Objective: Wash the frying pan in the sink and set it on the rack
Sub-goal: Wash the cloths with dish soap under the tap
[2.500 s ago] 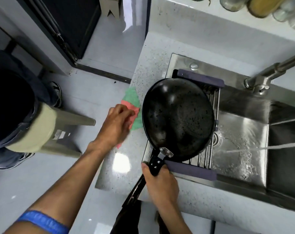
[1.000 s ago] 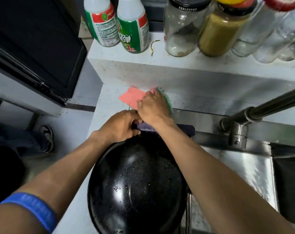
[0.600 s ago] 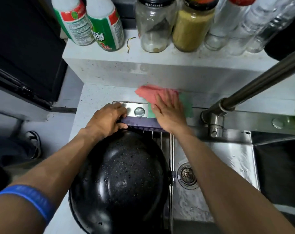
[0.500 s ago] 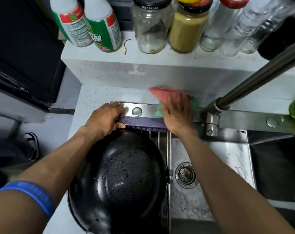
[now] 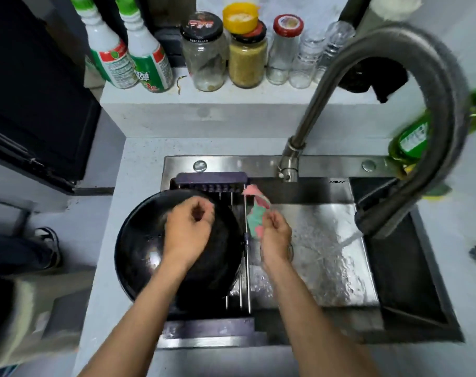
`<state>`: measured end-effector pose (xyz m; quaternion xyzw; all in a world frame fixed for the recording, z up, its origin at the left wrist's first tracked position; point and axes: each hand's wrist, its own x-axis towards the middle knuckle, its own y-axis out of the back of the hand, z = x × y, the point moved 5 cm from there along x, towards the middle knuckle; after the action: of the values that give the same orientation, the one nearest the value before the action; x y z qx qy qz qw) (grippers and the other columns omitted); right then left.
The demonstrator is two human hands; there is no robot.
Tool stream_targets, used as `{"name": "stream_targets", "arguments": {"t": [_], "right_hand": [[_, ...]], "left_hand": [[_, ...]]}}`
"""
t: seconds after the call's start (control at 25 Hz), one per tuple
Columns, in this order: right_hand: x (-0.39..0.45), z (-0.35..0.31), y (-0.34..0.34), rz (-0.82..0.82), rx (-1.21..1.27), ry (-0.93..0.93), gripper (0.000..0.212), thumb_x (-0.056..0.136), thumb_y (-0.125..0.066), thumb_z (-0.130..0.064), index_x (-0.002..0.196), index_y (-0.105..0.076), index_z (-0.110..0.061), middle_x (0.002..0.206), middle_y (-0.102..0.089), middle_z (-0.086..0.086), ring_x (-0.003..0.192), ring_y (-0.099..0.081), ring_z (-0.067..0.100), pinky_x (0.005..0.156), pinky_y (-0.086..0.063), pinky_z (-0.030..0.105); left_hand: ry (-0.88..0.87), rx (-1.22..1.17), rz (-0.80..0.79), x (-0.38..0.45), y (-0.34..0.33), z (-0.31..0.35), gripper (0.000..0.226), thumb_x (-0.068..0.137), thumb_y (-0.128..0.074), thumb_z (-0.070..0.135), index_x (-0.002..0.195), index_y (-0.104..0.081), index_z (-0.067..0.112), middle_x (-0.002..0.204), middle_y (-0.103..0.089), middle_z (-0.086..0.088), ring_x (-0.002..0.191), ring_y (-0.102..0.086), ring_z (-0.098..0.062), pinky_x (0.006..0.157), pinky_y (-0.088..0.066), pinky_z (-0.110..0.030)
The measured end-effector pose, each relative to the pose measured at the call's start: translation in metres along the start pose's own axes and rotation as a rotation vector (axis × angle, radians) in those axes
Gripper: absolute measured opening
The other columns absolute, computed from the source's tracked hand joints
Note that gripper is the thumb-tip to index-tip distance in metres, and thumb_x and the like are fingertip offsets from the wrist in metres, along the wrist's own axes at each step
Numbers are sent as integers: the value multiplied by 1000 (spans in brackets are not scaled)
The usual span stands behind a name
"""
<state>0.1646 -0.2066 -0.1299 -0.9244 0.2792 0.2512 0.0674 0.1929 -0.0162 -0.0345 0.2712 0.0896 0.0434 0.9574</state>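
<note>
Two hands in play. Your right hand has a narrow pinch grip on the pink-and-green cloth, which dangles over the sink at frame centre, just right of the rack bars. Your left hand hovers over the pan with fingers curled in; nothing visible in that grip, and whether it touches the pan you can't tell.

Frying pan sits bowl-up on the rack, lower left of centre, overhanging the bench on its left side. So the set-down step reads as done; what's in hand looks like tidy-up, rinsing or wringing the cloth. Water seems to run from the faucet spout at right of frame, blurred.

Next move, as a guess: bring the cloth under the stream or squeeze it with both hands, keeping drips inside the sink, then park it clear of the pan.

Hard to read: pan handle hidden under your left forearm, drain hidden behind the right wrist, faucet arc and the green bottle at right edge motion-smeared. Far rack end is visible; the near end is partly dark.
</note>
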Motion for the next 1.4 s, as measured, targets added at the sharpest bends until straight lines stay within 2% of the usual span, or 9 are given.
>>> {"name": "stream_targets", "arguments": {"t": [0.24, 0.36, 0.52, 0.72, 0.92, 1.0, 1.12, 1.24, 1.4], "right_hand": [[-112, 53, 112, 62, 414, -311, 25, 103, -46, -11, 117, -66, -7, 106, -74, 13, 86, -69, 22, 68, -54, 29], [-132, 46, 160, 96, 440, -402, 24, 103, -47, -22, 109, -69, -13, 87, -76, 3, 76, -69, 15, 63, -50, 30], [-115, 18, 209, 59, 485, -384, 20, 102, -47, -28, 102, -67, -23, 96, -70, 1, 85, -62, 14, 77, -40, 36], [-58, -7, 233, -64, 468, -337, 21, 101, -44, -23, 97, -64, -24, 84, -72, -7, 77, -61, 8, 68, -37, 32], [17, -35, 238, -171, 330, -319, 23, 100, -46, -10, 116, -61, -17, 96, -66, 6, 75, -59, 13, 61, -39, 27], [42, -53, 229, -197, 204, -222, 28, 100, -47, -3, 117, -63, -16, 92, -68, -3, 75, -63, 9, 63, -46, 23], [94, -90, 191, -275, -249, 129, 45, 101, -43, -3, 143, -48, -16, 123, -63, -9, 114, -60, 21, 92, -50, 39], [144, -126, 117, -312, -926, 712, 47, 102, -39, -22, 149, -42, -16, 152, -44, 9, 144, -32, 30, 122, -16, 46], [194, -108, 43, -676, -1440, 880, 57, 107, -26, -33, 159, -14, -14, 168, -2, 3, 154, 8, 20, 122, 13, 36]], "left_hand": [[-63, -311, -368, -140, -111, 62, 28, 84, -65, 6, 94, -68, 32, 80, -69, 10, 71, -64, -5, 66, -51, -23], [-79, -394, -532, -178, -142, 99, 44, 86, -62, 10, 113, -58, 45, 88, -64, 13, 68, -60, -2, 60, -49, -17], [-123, -314, -588, -172, -178, 149, 58, 88, -62, 12, 135, -46, 42, 97, -67, 8, 64, -57, -3, 62, -50, -23], [-105, -366, -392, -145, -213, 189, 83, 90, -62, 14, 151, -11, 40, 116, -63, 11, 74, -57, -3, 79, -53, -28], [45, -573, 66, -157, -200, 160, 85, 87, -60, 6, 144, -20, 54, 111, -66, 10, 83, -67, -12, 77, -53, -25], [51, -504, 184, -152, -193, 146, 85, 83, -60, 9, 145, -23, 52, 106, -66, 10, 80, -65, -12, 72, -51, -20], [66, -362, 89, -141, -218, 133, 78, 84, -60, 10, 144, -28, 48, 99, -66, 12, 80, -64, -7, 68, -50, -15], [120, -275, -136, -128, -261, 105, 70, 88, -59, 0, 138, -41, 47, 95, -65, 13, 74, -60, -4, 65, -48, -17], [314, -260, -209, -115, -293, 63, 53, 88, -55, -5, 122, -59, 35, 88, -67, 8, 68, -58, -1, 61, -47, -17]]}}
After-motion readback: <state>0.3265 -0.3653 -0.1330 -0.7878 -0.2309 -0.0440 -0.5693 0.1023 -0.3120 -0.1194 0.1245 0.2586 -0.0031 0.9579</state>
